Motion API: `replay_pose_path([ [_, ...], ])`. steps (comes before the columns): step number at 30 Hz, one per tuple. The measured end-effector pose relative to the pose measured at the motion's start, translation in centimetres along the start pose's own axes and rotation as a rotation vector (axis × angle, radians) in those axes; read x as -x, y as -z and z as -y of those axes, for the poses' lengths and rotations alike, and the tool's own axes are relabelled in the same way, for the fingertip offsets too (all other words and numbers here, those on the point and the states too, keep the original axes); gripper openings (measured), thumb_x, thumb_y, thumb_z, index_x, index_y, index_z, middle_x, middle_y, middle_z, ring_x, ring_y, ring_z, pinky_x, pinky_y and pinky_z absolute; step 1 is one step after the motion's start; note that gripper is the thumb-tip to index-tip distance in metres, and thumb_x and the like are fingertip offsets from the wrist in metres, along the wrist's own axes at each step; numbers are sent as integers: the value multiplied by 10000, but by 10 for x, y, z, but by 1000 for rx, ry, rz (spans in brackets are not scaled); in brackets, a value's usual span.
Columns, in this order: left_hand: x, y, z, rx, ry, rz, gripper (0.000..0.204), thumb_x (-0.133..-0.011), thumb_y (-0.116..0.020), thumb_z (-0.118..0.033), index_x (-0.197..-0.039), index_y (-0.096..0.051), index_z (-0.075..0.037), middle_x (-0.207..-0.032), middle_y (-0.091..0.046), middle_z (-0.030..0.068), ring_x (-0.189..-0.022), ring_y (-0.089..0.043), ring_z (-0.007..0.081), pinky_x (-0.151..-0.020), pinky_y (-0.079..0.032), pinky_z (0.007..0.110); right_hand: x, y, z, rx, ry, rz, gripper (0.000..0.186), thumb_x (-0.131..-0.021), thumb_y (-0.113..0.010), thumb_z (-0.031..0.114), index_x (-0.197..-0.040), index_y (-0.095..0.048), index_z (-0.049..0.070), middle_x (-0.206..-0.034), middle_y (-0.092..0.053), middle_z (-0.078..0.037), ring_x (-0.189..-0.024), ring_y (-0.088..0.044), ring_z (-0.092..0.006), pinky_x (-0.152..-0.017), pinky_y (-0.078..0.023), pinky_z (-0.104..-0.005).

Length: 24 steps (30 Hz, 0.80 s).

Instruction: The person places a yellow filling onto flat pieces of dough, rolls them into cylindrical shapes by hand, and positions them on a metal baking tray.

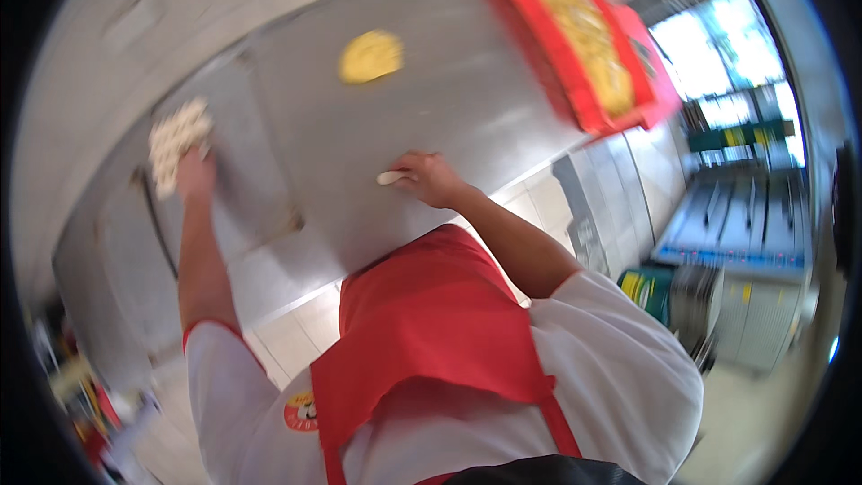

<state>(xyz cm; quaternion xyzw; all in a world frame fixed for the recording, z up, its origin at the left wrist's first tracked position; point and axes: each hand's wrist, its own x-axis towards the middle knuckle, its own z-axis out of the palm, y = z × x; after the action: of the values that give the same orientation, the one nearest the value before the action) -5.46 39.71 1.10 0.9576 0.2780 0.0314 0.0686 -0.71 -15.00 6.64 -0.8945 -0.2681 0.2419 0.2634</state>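
At the left end of the steel table, my left hand (196, 172) grips the near edge of a pale, bumpy sheet (178, 136) that resembles an egg tray. Motion blur softens its detail, and the hand partly covers its lower corner. My right hand (433, 179) is over the middle of the table near its front edge, fingers closed around a small, pale, rounded piece (390, 178). Its exact kind is unclear; only one end sticks out to the left of the fingers. Farther back lies a flat yellow round (371, 57), touched by neither hand.
A red crate (508, 13) holding yellow pieces stands at the table's far right, beside a pink container (663, 81). The steel table (332, 126) has seams toward the left. Beyond the right side are a low appliance (732, 256) and a green box (645, 292).
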Motion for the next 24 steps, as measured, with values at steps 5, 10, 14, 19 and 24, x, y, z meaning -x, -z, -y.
replay_pose_path([
  [5,-14,11,-21,275,-108,-350,348,-943,-761,-194,-1237,-697,-19,-1101,-769,220,-995,-752,396,-862,-589,496,34,122,-98,-1171,-1,-478,393,-1038,-737,188,-1356,-678,-36,-1239,-743,-91,-1139,-717,-224,-1012,-577,-419],
  [10,34,47,-105,526,86,-582,378,-1006,-758,-148,-1329,-673,29,-1150,-774,185,-1021,-763,259,-897,-604,370,58,213,-156,-1560,-211,-1057,347,-1065,-639,267,-1355,-628,75,-1244,-700,-85,-1108,-675,-239,-1014,-530,-429],
  [14,109,37,-245,1349,-80,-222,360,-1038,-699,-43,-1387,-648,29,-1287,-734,140,-1117,-712,199,-982,-582,342,18,128,-116,-969,-118,-299,462,-1008,-737,206,-1442,-646,74,-1274,-702,-57,-1187,-658,-176,-1031,-538,-373],
  [19,195,56,-403,1808,57,193,347,-1087,-639,-105,-1415,-618,7,-1309,-699,115,-1177,-689,210,-1049,-546,358,-4,117,-21,-1103,136,-114,386,-986,-769,135,-1352,-694,42,-1279,-717,-121,-1105,-717,-212,-952,-582,-359],
  [24,184,59,-403,1816,367,243,358,-1165,-532,-326,-1097,-675,-4,-1008,-728,97,-943,-707,195,-818,-566,343,-16,117,-8,-812,394,-196,274,-1006,-763,134,-1246,-689,25,-1214,-681,-134,-1063,-728,-245,-958,-591,-373],
])
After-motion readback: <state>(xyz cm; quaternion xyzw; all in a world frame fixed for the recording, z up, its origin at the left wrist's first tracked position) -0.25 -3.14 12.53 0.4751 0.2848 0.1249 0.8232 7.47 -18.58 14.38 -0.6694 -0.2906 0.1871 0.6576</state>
